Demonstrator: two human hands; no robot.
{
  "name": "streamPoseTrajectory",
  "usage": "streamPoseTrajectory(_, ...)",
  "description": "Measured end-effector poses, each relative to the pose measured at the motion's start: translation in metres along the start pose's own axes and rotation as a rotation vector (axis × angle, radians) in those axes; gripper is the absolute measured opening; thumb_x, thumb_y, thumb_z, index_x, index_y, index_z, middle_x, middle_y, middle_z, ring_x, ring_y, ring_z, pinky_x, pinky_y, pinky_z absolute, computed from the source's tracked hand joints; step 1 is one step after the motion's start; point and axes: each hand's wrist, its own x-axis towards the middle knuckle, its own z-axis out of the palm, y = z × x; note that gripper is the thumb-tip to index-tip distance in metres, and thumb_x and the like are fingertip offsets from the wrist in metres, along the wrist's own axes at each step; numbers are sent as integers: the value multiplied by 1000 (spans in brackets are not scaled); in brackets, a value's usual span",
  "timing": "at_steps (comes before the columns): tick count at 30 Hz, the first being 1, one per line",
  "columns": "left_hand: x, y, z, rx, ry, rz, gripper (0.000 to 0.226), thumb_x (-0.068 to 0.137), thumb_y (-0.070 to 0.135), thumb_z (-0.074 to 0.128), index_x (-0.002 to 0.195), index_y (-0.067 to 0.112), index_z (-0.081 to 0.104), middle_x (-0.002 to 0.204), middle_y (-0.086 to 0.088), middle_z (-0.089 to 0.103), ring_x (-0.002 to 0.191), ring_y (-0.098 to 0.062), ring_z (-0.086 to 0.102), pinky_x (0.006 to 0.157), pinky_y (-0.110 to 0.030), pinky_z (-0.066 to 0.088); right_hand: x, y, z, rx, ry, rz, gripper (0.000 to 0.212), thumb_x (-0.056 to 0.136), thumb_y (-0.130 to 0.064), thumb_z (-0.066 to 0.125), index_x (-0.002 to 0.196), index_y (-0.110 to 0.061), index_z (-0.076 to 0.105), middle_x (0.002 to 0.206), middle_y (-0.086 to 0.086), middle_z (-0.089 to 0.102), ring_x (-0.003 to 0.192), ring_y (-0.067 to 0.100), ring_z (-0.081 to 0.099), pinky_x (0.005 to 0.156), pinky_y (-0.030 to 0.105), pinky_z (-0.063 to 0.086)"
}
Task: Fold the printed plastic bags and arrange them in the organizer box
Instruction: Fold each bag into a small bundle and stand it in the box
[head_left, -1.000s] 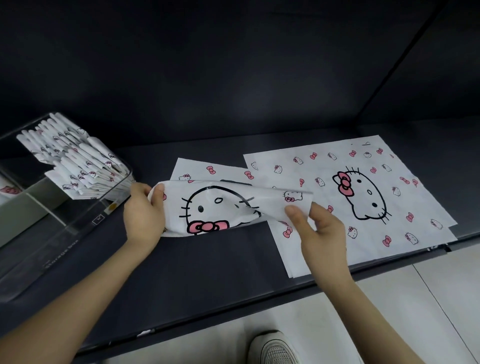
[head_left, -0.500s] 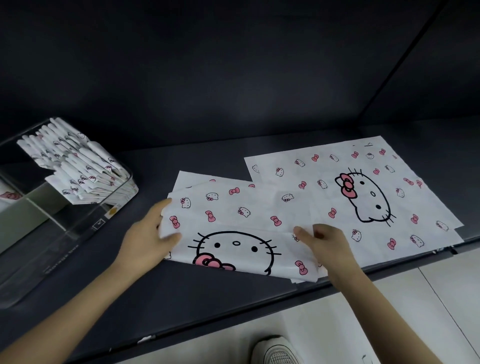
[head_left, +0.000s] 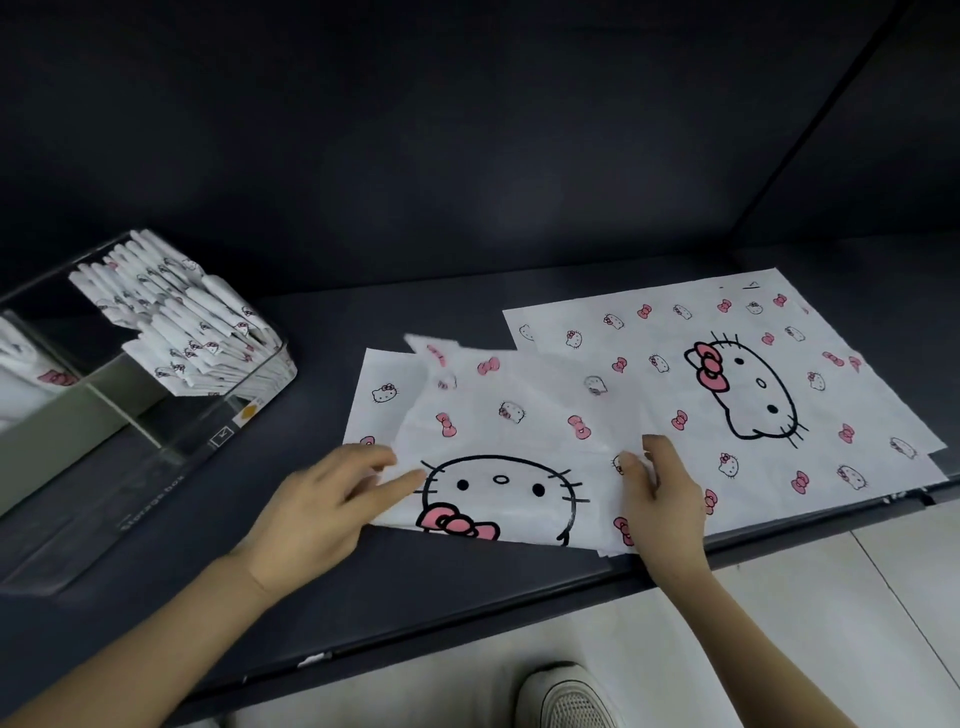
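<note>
Touching bag (head_left: 498, 415), left hand (head_left: 311, 512) fingers (head_left: 401, 480) outstretched.

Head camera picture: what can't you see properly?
Head view:
- Clear plastic organizer box: left end cut off by the frame edge.
- Flat stack of white printed plastic bags: count hidden under the top sheet.
- Right hand: pinching or resting, hidden by its own fingers.
- White shoe: cut by the bottom edge.

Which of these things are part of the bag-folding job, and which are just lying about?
Job:
- bag being folded
- left hand
- right hand
- flat bags
- folded bags
- box

Lying about:
- shoe
- shelf
</note>
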Motion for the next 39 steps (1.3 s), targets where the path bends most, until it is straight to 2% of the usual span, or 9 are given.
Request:
streamPoseTrajectory(6, -8, -14, 10, -6, -110, -339, 33, 81, 18, 50, 107, 16, 71, 104, 3, 57, 82, -13, 53, 54, -29, 53, 9, -5, 4, -145, -29, 25, 4, 92, -12, 51, 88, -14, 51, 56, -1, 46, 54, 19, 39, 53, 26, 32)
streamPoseTrajectory(9, -4, -17, 11, 109, -113, -318, 38, 76, 25, 44, 95, 15, 75, 99, -2, 62, 83, -16, 48, 55, -28, 50, 13, -9, 3, -210, -37, 56, 23, 87, -8, 50, 68, -15, 37, 55, 2, 37, 54, 20, 29, 50, 29, 24)
streamPoseTrajectory(16, 22, -7, 15, 201, -189, -274, 16, 56, 0, 62, 71, 3, 68, 101, -19, 65, 96, -37, 62, 82, -44, 52, 13, -9, 1, -194, -60, 83, 34, 83, -7, 52, 64, -14, 25, 58, 3, 26, 57, 19, 20, 51, 32, 19)
streamPoseTrajectory(21, 30, 14, 35, 105, -297, -237, 48, 96, 40, 33, 117, 14, 67, 134, -15, 56, 128, -37, 47, 113, -45, 28, 17, -9, 1, -238, -70, 64, 40, 87, -12, 54, 63, -16, 22, 55, 0, 24, 56, 18, 18, 50, 32, 17)
streamPoseTrajectory(26, 16, 20, 54, 129, -442, -208, 58, 100, 57, 14, 147, 28, 33, 155, -8, 30, 145, -30, 18, 111, -55, 11, 23, -6, 6, -237, -59, 104, 30, 87, -12, 53, 66, -21, 34, 51, -5, 32, 52, 17, 27, 48, 28, 20)
streamPoseTrajectory(30, 15, 21, 54, 152, -457, -219, 62, 97, 63, 15, 147, 31, 33, 156, -5, 28, 146, -29, 16, 111, -58, 8, 22, -14, 5, -287, -71, 139, 11, 89, -15, 54, 99, -10, 54, 64, 0, 53, 68, 30, 49, 52, 27, 30)
streamPoseTrajectory(34, 16, 23, 55, 173, -458, -234, 69, 93, 71, 15, 146, 32, 38, 155, -5, 30, 145, -30, 21, 109, -63, 9, 3, -30, 7, -756, 245, -380, 46, 83, -34, 64, 121, -9, 56, 105, 19, 62, 87, 36, 59, 72, 41, 39)
streamPoseTrajectory(37, 17, 24, 57, 170, -463, -266, 72, 91, 74, 14, 145, 34, 36, 155, -5, 29, 145, -29, 21, 108, -67, 14, -36, -37, 45, -719, -28, -643, 56, 86, -47, 45, 134, -19, 49, 135, 20, 52, 124, 40, 48, 103, 57, 25)
streamPoseTrajectory(39, 16, 24, 58, 174, -479, -274, 73, 90, 75, 13, 146, 34, 36, 156, -5, 28, 145, -29, 21, 108, -68, 15, -52, -26, 64, -720, -202, -638, 50, 94, -45, 33, 138, -23, 45, 144, 19, 44, 134, 37, 41, 106, 62, 19)
